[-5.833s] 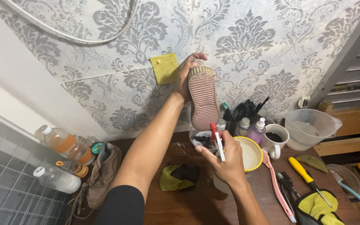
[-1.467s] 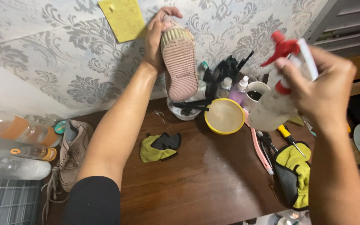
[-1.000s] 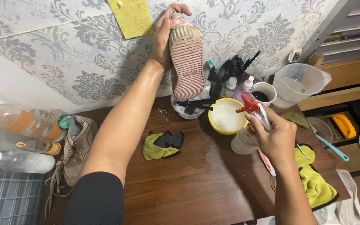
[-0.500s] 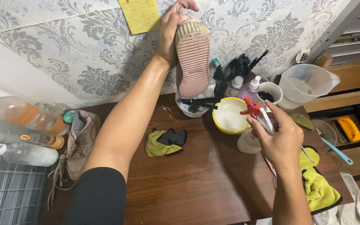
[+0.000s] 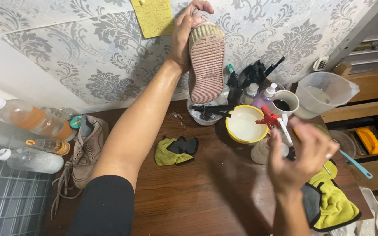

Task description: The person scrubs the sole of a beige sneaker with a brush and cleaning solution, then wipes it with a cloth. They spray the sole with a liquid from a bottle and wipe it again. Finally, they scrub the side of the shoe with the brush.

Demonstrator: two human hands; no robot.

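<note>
Left fingers: wrapped round the toe of a shoe (image 5: pixel 206 61), the left hand (image 5: pixel 184 35) holding it sole-out against the wallpaper.
Right fingers: spread loose and blurred, gripping nothing; the right hand (image 5: pixel 300 155) hovers just beside the spray bottle (image 5: pixel 270 140).
Spray bottle: upright on the worktop (image 5: pixel 189 196), beside the yellow bowl (image 5: pixel 243 124).
Further off: yellow cloth (image 5: pixel 171 150), tan boot (image 5: pixel 86 146).

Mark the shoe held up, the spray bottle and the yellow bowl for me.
shoe (image 5: pixel 206 65): head view, middle of the pink ribbed sole.
spray bottle (image 5: pixel 269 119): head view, red trigger head.
yellow bowl (image 5: pixel 232 131): head view, left part of its yellow rim.
</note>
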